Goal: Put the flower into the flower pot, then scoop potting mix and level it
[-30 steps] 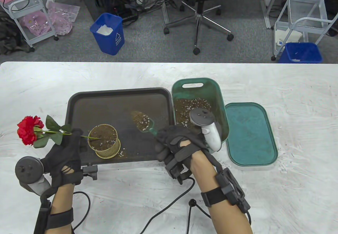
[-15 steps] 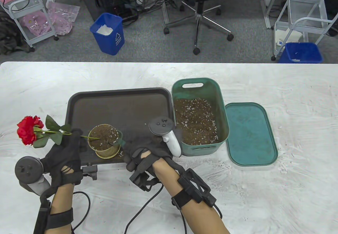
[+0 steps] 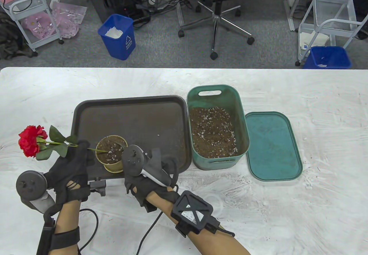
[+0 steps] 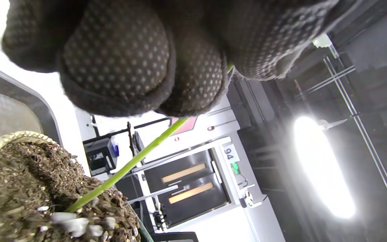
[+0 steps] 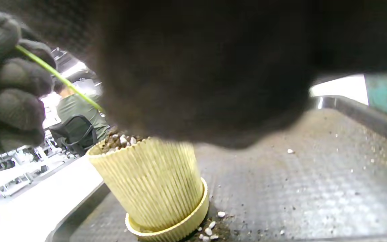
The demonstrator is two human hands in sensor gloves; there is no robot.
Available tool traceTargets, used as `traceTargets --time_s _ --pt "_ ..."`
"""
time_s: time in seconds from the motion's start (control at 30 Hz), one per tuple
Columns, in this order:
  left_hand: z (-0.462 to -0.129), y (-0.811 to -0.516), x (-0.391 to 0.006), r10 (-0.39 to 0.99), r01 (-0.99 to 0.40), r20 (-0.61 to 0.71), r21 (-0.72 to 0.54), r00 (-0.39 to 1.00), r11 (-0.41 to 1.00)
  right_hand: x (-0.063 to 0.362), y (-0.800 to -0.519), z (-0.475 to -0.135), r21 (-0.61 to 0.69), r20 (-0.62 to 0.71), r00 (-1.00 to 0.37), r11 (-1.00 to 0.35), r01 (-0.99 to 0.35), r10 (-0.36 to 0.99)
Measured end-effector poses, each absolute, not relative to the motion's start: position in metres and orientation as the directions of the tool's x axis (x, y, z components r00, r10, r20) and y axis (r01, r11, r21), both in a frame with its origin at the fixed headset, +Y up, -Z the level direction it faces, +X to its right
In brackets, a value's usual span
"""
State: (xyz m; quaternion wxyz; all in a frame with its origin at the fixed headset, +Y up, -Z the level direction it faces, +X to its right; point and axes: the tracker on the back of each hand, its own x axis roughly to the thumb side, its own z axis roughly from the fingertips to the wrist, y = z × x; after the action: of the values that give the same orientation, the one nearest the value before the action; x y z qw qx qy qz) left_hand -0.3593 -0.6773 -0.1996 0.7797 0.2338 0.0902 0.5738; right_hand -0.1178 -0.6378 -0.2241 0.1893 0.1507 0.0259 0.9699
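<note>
Flower leans out left over the tabletop, its stem pinched in the left hand and its foot stuck in the mix of the yellow pot on the dark tray. The right hand is tipped over the pot's right rim; whether its grip holds anything I cannot tell. A green tub of mix stands right of the tray beside its lid, and the left wrist view shows a tag reading "94".
</note>
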Motion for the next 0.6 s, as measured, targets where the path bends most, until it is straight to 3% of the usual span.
traceTargets --time_s 0.6 --pt "-0.1999 -0.6775 -0.3589 0.938 -0.857 0.13 0.461 0.322 0.23 -0.126 -0.628 -0.2144 -0.114 0.388 -0.913 -0.976 -0.185 0.128"
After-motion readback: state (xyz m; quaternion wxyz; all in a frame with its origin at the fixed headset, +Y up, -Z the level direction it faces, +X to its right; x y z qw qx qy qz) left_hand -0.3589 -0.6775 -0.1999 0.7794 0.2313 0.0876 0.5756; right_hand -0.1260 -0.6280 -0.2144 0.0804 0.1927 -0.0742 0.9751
